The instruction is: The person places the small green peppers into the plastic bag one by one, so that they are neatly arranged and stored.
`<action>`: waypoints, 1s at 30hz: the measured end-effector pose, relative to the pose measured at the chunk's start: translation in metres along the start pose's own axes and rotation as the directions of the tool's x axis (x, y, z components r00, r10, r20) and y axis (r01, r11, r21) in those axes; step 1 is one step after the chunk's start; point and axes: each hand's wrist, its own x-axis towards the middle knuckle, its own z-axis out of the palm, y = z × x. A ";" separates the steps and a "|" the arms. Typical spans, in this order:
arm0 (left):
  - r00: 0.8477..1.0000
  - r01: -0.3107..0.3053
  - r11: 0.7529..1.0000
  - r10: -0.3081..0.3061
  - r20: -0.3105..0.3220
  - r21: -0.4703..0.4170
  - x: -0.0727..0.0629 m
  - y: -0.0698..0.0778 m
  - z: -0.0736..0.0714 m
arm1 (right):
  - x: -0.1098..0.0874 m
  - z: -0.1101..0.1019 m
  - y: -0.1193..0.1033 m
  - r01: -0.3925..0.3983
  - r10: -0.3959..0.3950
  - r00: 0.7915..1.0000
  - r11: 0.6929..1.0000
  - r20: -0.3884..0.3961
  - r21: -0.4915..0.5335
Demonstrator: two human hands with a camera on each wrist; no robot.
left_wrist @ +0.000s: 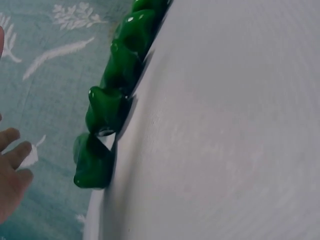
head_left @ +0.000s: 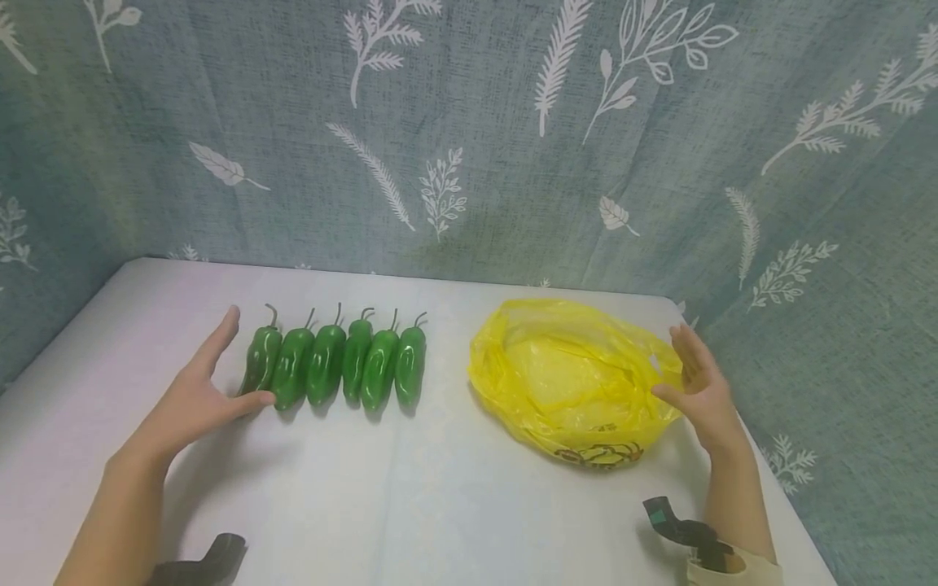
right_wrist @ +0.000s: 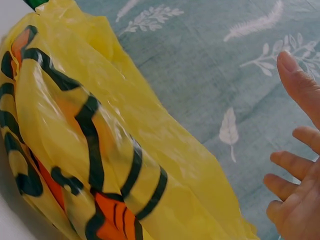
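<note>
Several glossy green peppers (head_left: pixel 326 366) lie side by side in a row, stems pointing to the back, left of the middle of the table. My left hand (head_left: pixel 198 403) is at the row's left end, thumb and fingers spread apart, holding nothing. Its thumb hides the lower tip of the leftmost pepper (head_left: pixel 262 358); the left wrist view shows a gap between fingers and peppers (left_wrist: pixel 107 110). A yellow plastic bag (head_left: pixel 513 407) with its mouth spread wide sits on the right. Beside its right rim, my right hand (head_left: pixel 703 395) is held with fingers extended, gripping nothing.
A white table (head_left: pixel 440 513) carries everything. Behind it and along its sides hangs a grey-green curtain (head_left: pixel 293 187) with white leaf prints. The bag's printed side (right_wrist: pixel 95 130) bears black and orange figures. Dark wrist mounts (head_left: pixel 681 525) show near the forearms.
</note>
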 end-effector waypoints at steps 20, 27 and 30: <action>0.998 0.055 0.997 -0.056 -0.028 -0.046 0.000 -0.025 -0.008 | -0.006 -0.015 0.015 -0.114 0.111 0.989 0.993 -0.100 -0.027; 0.996 0.086 0.995 -0.086 0.007 -0.047 0.001 -0.034 -0.006 | -0.006 -0.016 0.026 -0.193 0.176 0.973 0.975 -0.148 -0.108; 0.996 0.092 0.995 -0.091 0.019 -0.046 0.001 -0.036 -0.005 | -0.006 -0.017 0.031 -0.200 0.184 0.970 0.976 -0.158 -0.092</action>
